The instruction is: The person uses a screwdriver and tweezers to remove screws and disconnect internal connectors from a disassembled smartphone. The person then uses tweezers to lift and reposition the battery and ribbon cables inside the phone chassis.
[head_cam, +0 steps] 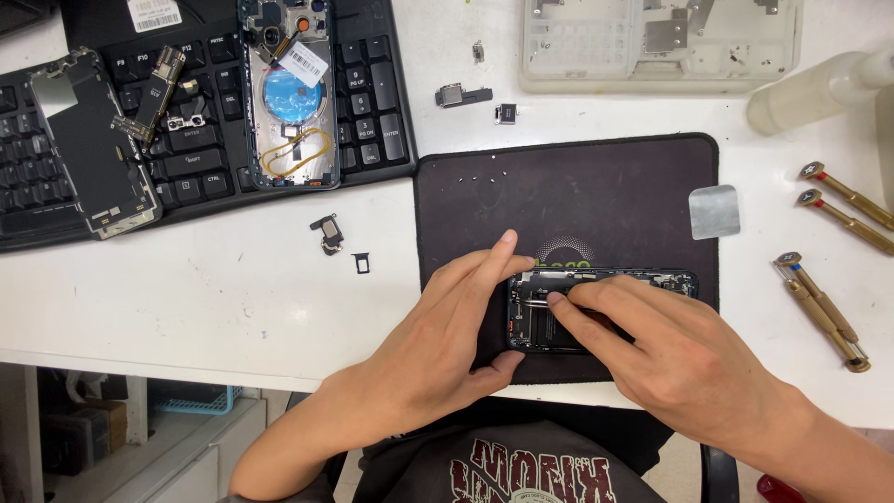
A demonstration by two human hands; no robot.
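Nearest us, a dark printed shirt at the bottom edge, then our two forearms converging on an opened black smartphone chassis with its internals exposed (596, 312), lying lengthwise on the near part of a dark rectangular rubber work mat (577, 200) on the white worktop (233, 289). Our left hand (447, 340) cups the phone's left end, thumb under the near edge and forefinger laid along the far edge, steadying it rather than closing round it. Our right hand (670, 359) is pinched shut on a thin metal tool, likely tweezers (531, 300), its tip over the phone's left interior; what the tip touches we cannot tell. We judge the step in hand to be fine work on a small internal part. The next move calls for a steady frame and a light, exact tip, since a row of tiny pale screws (480, 179) lies loose on the mat's far side. Off to the left, a black keyboard (372, 102) carries a second stripped phone housing with a blue round coil (291, 93) and a detached screen panel (93, 140). Brass-handled screwdrivers (824, 312) lie at right, near a grey square pad (714, 211).
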